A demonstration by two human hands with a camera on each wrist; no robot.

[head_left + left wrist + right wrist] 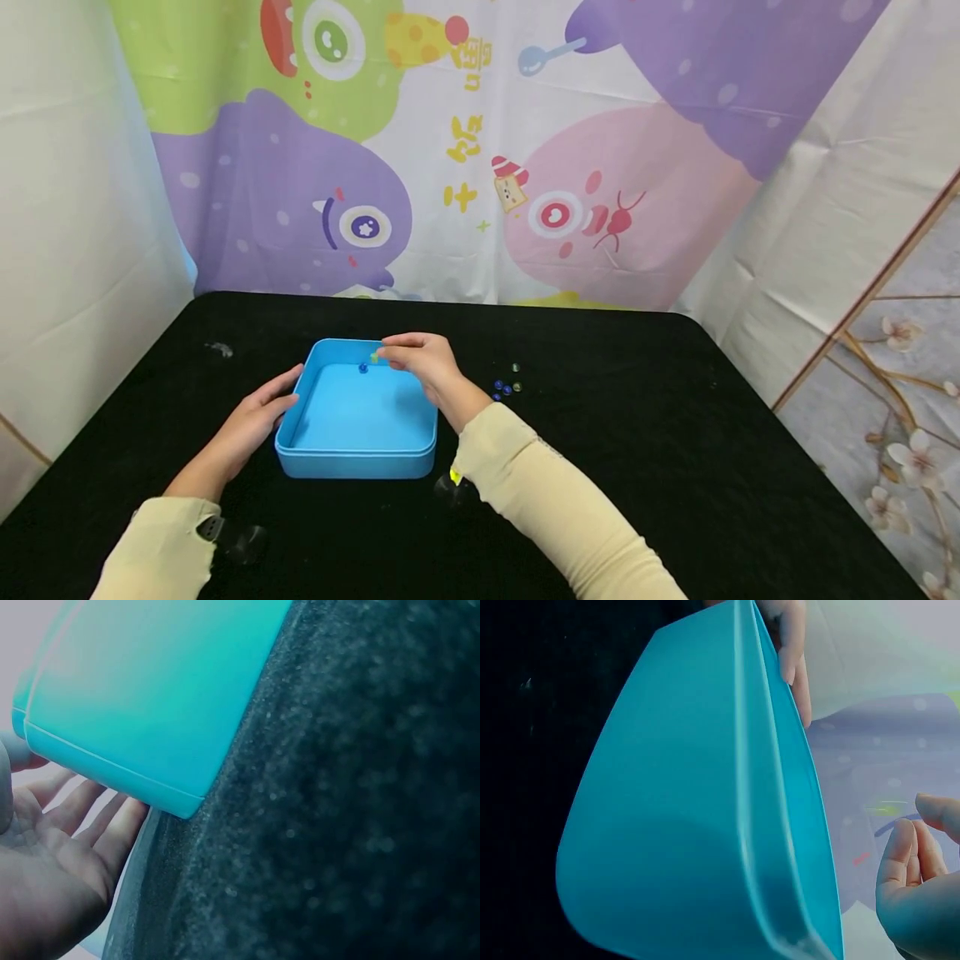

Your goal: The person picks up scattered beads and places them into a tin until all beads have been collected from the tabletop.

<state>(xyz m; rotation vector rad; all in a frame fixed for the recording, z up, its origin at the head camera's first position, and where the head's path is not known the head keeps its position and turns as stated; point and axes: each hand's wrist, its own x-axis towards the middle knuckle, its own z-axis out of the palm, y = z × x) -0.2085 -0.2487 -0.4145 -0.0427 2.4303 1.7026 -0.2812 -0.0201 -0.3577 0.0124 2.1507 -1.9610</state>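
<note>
Nearest are the cream sleeves, over a black, fuzzy-textured tabletop with rounded far corners. The left hand rests against the left wall of a square blue plastic box, fingers extended along it rather than gripping. The right hand is raised over the box's far part, thumb and fingertips slightly parted; a yellow-green marble hangs just off them, blurred in the right wrist view. Inside the box, near its back wall, is a blue marble. Right of the box, five marbles, three blue and two clearish, cluster on the black surface. Beyond hangs a cartoon-monster curtain, flanked by white drapes, with a blossom-patterned panel at far right.
</note>
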